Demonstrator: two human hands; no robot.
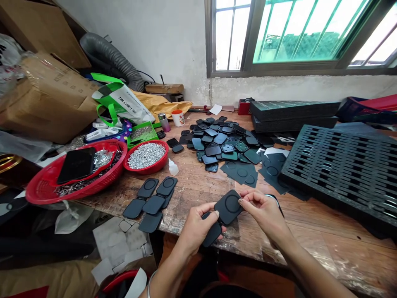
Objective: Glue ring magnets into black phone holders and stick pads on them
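Near the table's front edge, my left hand (200, 225) grips a black hinged folding pad (228, 208). The pad's upper panel carries a raised ring, and its lower panel hangs partly behind my left fingers. My right hand (263, 209) pinches at the upper panel's right edge with thumb and forefinger; whether a thin piece sits between those fingertips I cannot make out. To the left lie several similar unfolded pads (154, 204), some with a ring showing. Beyond my hands is a heap of loose dark panels (221, 142), with dark sheets (240, 171) bearing ring outlines in front of it.
Left stand a red basket (34, 188) of metal parts and a smaller red basket (164, 163) of metal pins. A small white bottle (173, 167) stands beside them. A black slotted foam tray (341, 174) fills the right side. A cup (178, 118) and tumbler (164, 123) stand behind.
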